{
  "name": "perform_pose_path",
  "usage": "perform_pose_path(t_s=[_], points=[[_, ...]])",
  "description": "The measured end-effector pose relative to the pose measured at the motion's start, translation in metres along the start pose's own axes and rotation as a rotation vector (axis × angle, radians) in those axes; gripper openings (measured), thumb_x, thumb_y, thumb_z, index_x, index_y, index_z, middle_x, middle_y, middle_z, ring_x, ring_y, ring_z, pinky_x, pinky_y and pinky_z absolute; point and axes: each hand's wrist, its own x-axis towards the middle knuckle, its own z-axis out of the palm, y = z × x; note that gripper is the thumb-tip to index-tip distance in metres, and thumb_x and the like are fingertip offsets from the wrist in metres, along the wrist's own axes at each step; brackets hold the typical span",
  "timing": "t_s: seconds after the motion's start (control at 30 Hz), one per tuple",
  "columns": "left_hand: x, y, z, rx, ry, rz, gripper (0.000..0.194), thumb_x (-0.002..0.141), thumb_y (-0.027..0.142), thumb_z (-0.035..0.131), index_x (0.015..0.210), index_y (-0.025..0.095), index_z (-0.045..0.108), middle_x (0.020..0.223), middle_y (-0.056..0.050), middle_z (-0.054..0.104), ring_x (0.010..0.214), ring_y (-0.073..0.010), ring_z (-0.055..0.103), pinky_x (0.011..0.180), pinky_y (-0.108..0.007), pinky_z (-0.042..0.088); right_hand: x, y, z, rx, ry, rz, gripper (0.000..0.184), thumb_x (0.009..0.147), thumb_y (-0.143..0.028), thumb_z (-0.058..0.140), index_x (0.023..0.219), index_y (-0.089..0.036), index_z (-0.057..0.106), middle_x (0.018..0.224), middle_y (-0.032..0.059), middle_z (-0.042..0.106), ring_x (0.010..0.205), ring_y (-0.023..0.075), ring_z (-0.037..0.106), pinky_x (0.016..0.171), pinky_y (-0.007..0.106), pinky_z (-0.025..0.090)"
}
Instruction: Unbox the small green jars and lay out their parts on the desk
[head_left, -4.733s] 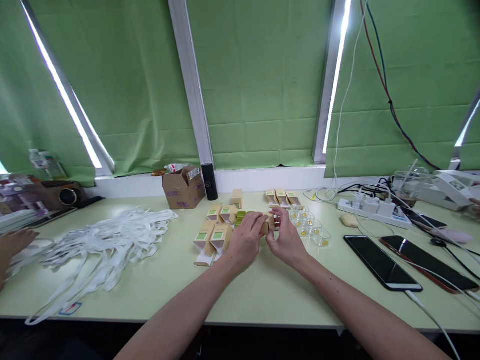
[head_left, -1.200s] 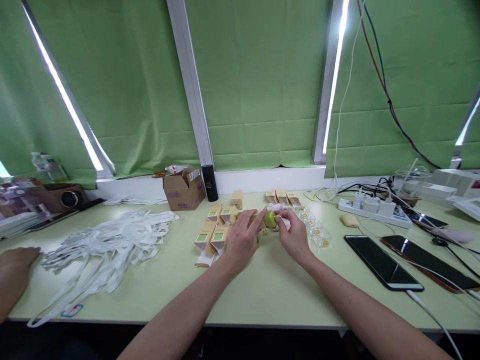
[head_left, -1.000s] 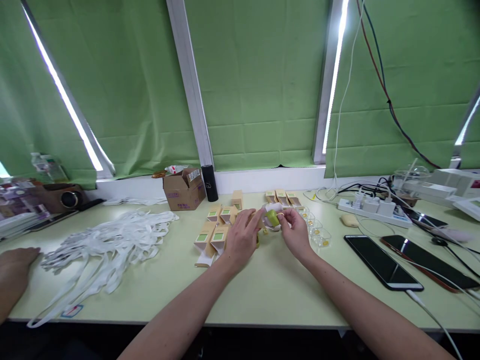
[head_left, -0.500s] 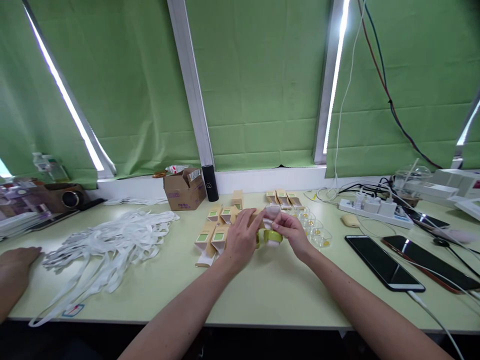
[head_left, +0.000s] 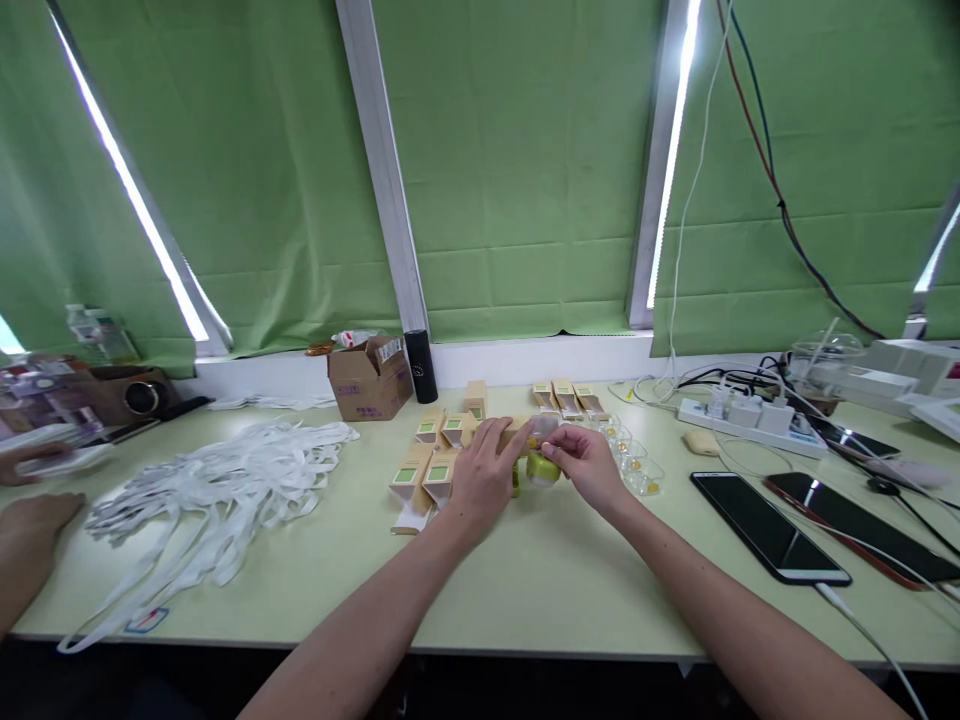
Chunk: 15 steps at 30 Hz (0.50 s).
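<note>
My right hand (head_left: 592,468) is closed in a pinch at the edge of a yellow-green rounded piece (head_left: 541,470). A translucent whitish plastic piece (head_left: 543,428) sits just above it, by the same fingertips. My left hand (head_left: 482,475) lies to the left with its fingers bent together; what they grip is mostly hidden. Tan card (head_left: 516,437) shows past its fingertips, and a second yellow-green bit (head_left: 515,480) peeks out by its thumb side. Small tan cardboard boxes (head_left: 411,470) with green squares stand left of it. Clear plastic cups (head_left: 637,470) with yellow centres are grouped right of my right hand.
White straps (head_left: 240,480) are heaped on the left, near another person's hands (head_left: 34,520). At the back stand a brown carton (head_left: 369,382) and a black cylinder (head_left: 420,367). Phones (head_left: 769,525), cables and a power strip (head_left: 750,425) occupy the right.
The yellow-green piece has turned and shifted slightly up in my right fingers, showing a rounder face. My left hand stays put. Another person's hand with a whitish item has appeared at far left.
</note>
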Motion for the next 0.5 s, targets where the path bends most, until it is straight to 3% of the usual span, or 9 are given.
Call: perform_pose_path(t_s=[0.17, 0.33, 0.5], points=[[-0.001, -0.01, 0.003, 0.008, 0.012, -0.14, 0.067, 0.091, 0.003, 0.052, 0.152, 0.03, 0.047, 0.133, -0.013, 0.061, 0.127, -0.0293, 0.055, 0.094, -0.042, 0.057, -0.003, -0.018, -0.015, -0.342, -0.003, -0.075, 0.018, 0.084, -0.038, 0.068, 0.077, -0.022, 0.071, 0.076, 0.0031, 0.073, 0.066, 0.0184, 0.063, 0.062, 0.03, 0.046], [0.0, -0.013, 0.001, -0.038, 0.015, -0.241, 0.067, 0.09, 0.005, 0.057, 0.151, 0.03, 0.047, 0.131, -0.012, 0.062, 0.126, -0.0295, 0.056, 0.095, -0.042, 0.056, -0.008, -0.042, -0.02, -1.004, -0.221, -0.034, 0.015, 0.078, -0.015, 0.064, 0.069, -0.024, 0.071, 0.071, 0.0, 0.074, 0.071, 0.019, 0.063, 0.063, 0.03, 0.037], [0.001, -0.008, 0.0, -0.106, -0.005, -0.259, 0.068, 0.09, 0.006, 0.058, 0.153, 0.03, 0.045, 0.131, -0.012, 0.061, 0.127, -0.0302, 0.055, 0.096, -0.043, 0.054, -0.013, -0.044, -0.014, -1.149, -0.441, 0.039, 0.02, 0.069, -0.006, 0.064, 0.066, -0.025, 0.071, 0.071, -0.0012, 0.074, 0.067, 0.018, 0.061, 0.058, 0.029, 0.029]])
